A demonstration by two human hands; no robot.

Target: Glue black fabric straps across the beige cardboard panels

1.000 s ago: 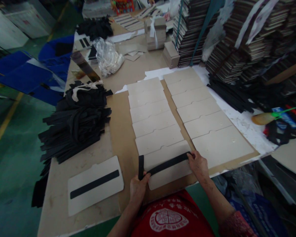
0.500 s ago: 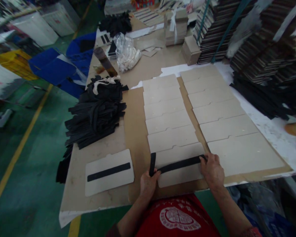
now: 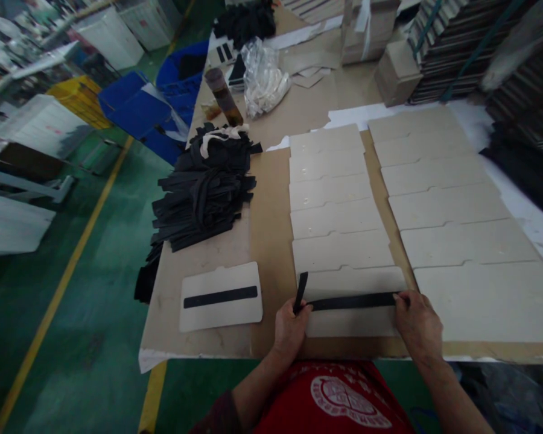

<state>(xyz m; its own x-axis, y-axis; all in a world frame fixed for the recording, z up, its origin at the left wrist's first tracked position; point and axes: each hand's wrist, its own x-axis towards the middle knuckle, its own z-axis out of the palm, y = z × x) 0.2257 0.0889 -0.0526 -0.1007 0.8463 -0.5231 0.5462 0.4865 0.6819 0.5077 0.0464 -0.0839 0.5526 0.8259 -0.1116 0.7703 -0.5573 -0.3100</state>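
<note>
A long black strip (image 3: 353,301) is stretched across the nearest grey-beige board (image 3: 357,325) at the table's front edge. My left hand (image 3: 292,328) pinches its left end; a second black piece (image 3: 301,288) sticks up from the same fingers, and I cannot tell whether it is a separate strip. My right hand (image 3: 419,322) is closed on the strip's right end. To the left lies a loose board (image 3: 221,316) with one black strip (image 3: 220,297) lying lengthwise along its middle.
Overlapping boards (image 3: 335,220) run away from me in two columns on brown cardboard (image 3: 269,211). A heap of black strips (image 3: 199,202) hangs over the left edge. Behind it stand a brown-stained cylinder (image 3: 224,96) and a clear plastic bag (image 3: 265,78). Bundled stacks (image 3: 461,51) rise at the back right.
The view has turned left, so the table sits further right in the picture. Both hands keep hold of the strip, which now lies closer to level across the board.
</note>
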